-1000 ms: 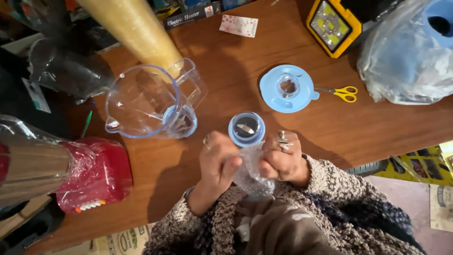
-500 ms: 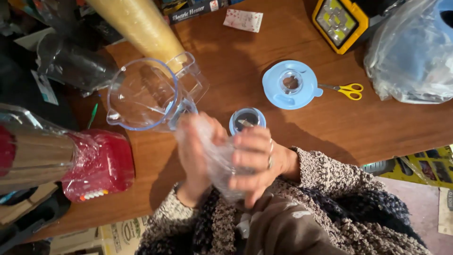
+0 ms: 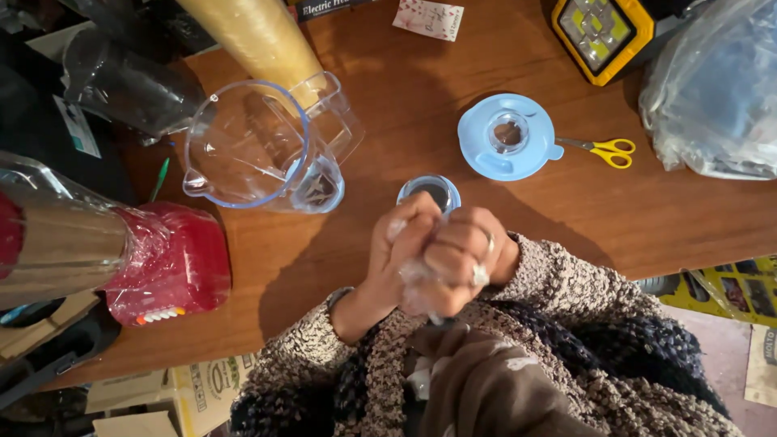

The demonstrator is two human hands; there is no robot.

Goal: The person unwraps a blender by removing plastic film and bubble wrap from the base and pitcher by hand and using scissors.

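Note:
Over the near edge of the wooden table (image 3: pixel 388 121), my left hand (image 3: pixel 392 251) and my right hand (image 3: pixel 465 259) are pressed together around a crumpled piece of clear plastic wrap (image 3: pixel 417 279). Both are closed on it, and rings show on my right fingers. Just beyond my knuckles stands a small blue-rimmed round cup (image 3: pixel 429 193). A clear blender jug (image 3: pixel 251 146) with a handle stands to the left of it. A light blue round lid (image 3: pixel 506 137) lies to the right.
A red blender base wrapped in plastic (image 3: pixel 162 263) lies at the left. Yellow-handled scissors (image 3: pixel 607 150) rest beside the lid. A yellow square lamp (image 3: pixel 603 32) and a clear plastic bag (image 3: pixel 712 89) sit at the far right. A tan roll (image 3: pixel 259 36) leans in from above.
The small blue cup was in both hands, wrapped in plastic; now it stands on the table and my hands have bunched the plastic together nearer my body.

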